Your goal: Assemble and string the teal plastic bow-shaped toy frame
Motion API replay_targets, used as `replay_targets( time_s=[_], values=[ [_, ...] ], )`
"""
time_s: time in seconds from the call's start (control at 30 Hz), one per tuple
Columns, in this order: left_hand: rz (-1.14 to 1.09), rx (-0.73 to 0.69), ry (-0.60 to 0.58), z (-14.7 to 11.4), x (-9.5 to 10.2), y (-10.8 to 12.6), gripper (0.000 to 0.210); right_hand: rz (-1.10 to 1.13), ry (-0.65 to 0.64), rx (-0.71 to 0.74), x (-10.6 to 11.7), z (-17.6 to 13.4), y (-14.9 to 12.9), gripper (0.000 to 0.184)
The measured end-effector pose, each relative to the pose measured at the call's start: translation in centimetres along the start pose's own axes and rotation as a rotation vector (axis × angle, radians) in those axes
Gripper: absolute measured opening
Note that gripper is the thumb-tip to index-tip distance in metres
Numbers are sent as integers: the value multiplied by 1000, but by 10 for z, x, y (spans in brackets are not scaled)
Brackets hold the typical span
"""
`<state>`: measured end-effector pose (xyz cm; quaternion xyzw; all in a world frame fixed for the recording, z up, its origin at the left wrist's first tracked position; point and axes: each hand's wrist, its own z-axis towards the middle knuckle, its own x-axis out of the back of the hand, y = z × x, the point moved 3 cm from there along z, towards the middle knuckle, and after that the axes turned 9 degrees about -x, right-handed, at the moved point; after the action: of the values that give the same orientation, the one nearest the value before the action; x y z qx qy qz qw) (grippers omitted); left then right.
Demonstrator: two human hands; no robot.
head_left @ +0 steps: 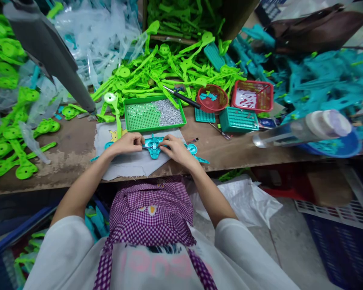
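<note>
A turquoise plastic toy-aircraft shell point(154, 150) lies on a grey cloth point(130, 164) at the front of the bench, its arms reaching out to both sides under my hands. My left hand point(127, 143) is closed at the shell's left side, thumb and fingers pinched together. From the right, my right hand point(176, 148) pinches at the opposite side of the shell's middle. Thin dark wires seem to run by the fingertips, too small to make out surely. Just behind lies a green tray point(139, 129) of small silvery screws.
Lime-green plastic arms point(169, 68) are heaped behind the tray. A grey powered screwdriver point(57, 52) hangs at left. Near the red baskets point(213, 105) lie a black-handled screwdriver point(186, 98) and a teal basket point(238, 121). A clear bottle point(302, 129) stands right, before turquoise shells point(326, 80).
</note>
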<state>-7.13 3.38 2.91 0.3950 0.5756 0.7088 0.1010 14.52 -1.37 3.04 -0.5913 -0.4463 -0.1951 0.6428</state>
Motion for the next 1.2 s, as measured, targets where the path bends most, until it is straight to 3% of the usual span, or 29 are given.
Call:
replay_targets(
  time_s=[0.13,0.37,0.53,0.73,0.83,0.93,1.03,1.13,1.2],
  values=[
    [-116,47,53,0,2,-2,16,-167,-58,44,2,2,-6,26],
    [-305,58,148,-1,5,-1,15,-138,-83,107,3,3,-1,27],
    [-303,74,144,-2,3,-3,18,-166,-102,180,3,1,1,33],
    [-219,46,121,-2,1,-1,14,-372,-154,293,2,4,-1,36],
    [-180,7,113,-3,3,2,14,-304,-176,316,8,2,0,35],
    [-93,-34,184,-10,10,8,17,-112,-4,225,19,-13,3,35],
    [186,-101,278,-21,16,22,15,-75,237,28,20,-36,9,60],
    [381,-176,388,-35,15,34,12,-162,248,-94,4,-51,17,85],
    [405,-188,509,-46,12,35,11,-183,218,-128,-7,-54,23,86]
  ],
)
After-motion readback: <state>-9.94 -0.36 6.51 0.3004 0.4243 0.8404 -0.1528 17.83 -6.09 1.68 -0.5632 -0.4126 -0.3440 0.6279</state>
